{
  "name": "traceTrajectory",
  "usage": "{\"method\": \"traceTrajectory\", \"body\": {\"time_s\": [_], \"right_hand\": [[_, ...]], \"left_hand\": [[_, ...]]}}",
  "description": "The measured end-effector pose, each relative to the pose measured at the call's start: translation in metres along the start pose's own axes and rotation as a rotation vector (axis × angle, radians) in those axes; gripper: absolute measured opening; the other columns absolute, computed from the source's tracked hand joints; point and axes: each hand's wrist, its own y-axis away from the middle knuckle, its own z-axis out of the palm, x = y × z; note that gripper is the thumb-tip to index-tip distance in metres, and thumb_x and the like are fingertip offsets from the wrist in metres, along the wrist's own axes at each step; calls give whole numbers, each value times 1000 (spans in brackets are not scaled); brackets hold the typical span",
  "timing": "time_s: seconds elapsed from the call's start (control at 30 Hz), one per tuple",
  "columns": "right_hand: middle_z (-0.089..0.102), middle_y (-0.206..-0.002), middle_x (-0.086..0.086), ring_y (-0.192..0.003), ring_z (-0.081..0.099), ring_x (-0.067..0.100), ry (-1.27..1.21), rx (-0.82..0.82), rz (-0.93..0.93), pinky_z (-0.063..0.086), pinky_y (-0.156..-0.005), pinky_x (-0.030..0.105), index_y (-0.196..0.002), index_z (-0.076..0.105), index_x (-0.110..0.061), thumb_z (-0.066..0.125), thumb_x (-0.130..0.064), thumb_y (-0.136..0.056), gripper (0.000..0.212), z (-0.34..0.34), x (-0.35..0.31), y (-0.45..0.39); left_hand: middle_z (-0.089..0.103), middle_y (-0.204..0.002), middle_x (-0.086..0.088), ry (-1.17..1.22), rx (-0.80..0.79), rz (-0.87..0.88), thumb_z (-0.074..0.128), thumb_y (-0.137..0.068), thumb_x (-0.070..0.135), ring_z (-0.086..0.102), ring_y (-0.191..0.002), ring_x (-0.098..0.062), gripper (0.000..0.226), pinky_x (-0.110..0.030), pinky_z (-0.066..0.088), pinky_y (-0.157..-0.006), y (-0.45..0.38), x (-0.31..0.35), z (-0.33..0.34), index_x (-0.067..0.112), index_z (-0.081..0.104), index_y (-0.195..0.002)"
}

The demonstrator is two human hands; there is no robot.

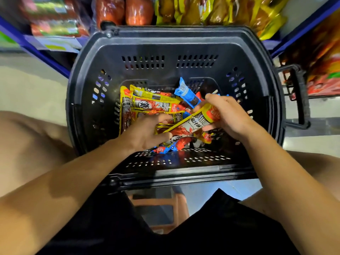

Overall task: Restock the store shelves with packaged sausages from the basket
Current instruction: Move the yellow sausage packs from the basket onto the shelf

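Though gripped, sausage pack (195,122) between hands (185,126).

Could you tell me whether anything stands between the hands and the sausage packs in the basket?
Nothing visible does. The basket is open on top, and both hands are already among the packs: the right hand holds a yellow pack, and the left hand rests on the pile.

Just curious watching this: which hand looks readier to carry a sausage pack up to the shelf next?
The right hand, probably. It already grips a yellow sausage pack lifted above the pile in the basket, while the left hand is down among the packs.
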Motion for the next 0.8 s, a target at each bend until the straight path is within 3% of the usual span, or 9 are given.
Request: {"method": "traceTrajectory", "body": {"time_s": [0.07,0.13,0.23,0.33,0.43,0.57,0.7,0.8], "right_hand": [[76,-93,0,-88,73,15,-77,-41,58,57,-60,28,-82,79,-20,56,-63,-74,49,2,0,-2],[75,-88,-1,-76,71,11,-183,-13,89,54,-57,25,-74,76,-18,54,-60,-80,48,5,-1,-5],[72,-82,3,-71,71,13,-210,115,75,53,-54,23,-75,66,-16,60,-39,-92,30,11,5,-13],[72,-94,5,-88,71,19,-211,8,206,58,-69,30,-91,69,-14,64,-34,-92,20,30,21,-18],[71,-98,1,-99,67,17,-208,-71,271,57,-77,29,-97,69,-17,65,-33,-91,18,43,31,-21],[70,-98,-5,-100,65,14,109,-57,195,52,-85,28,-100,69,-19,70,-29,-86,17,35,30,-22],[59,-120,-8,-111,57,15,576,-277,295,45,-100,36,-123,60,-35,74,-47,-80,46,35,33,-13],[52,-127,-2,-112,54,18,656,-290,248,46,-100,36,-136,48,-35,78,-29,-79,64,43,37,-11]], "left_hand": [[70,-95,6,120,71,-6,70,-88,26,66,-95,-13,33,-21,41,-82,0,-2,1,18,65,-120],[64,-84,7,258,89,-44,71,-88,19,63,-78,-13,21,-25,47,-77,-1,-5,2,18,67,-108],[66,-97,1,233,-36,-35,73,-86,17,63,-87,-15,31,-30,50,-83,2,-6,10,16,65,-117],[64,-116,-1,200,-131,-49,71,-88,25,62,-98,-14,48,-30,49,-91,5,-2,24,20,56,-133],[63,-119,-2,247,-108,-105,70,-88,26,62,-106,-18,51,-35,49,-96,-1,-2,26,21,53,-136],[65,-118,-2,238,-59,-167,70,-88,28,61,-108,-16,44,-34,48,-98,-7,-11,21,21,59,-130],[66,-117,-3,260,4,-180,71,-87,28,61,-105,-13,42,-27,46,-95,-7,-16,18,20,61,-128],[65,-120,-5,285,61,-193,72,-87,24,61,-108,-17,43,-35,47,-100,-5,-18,17,17,62,-128]]}}
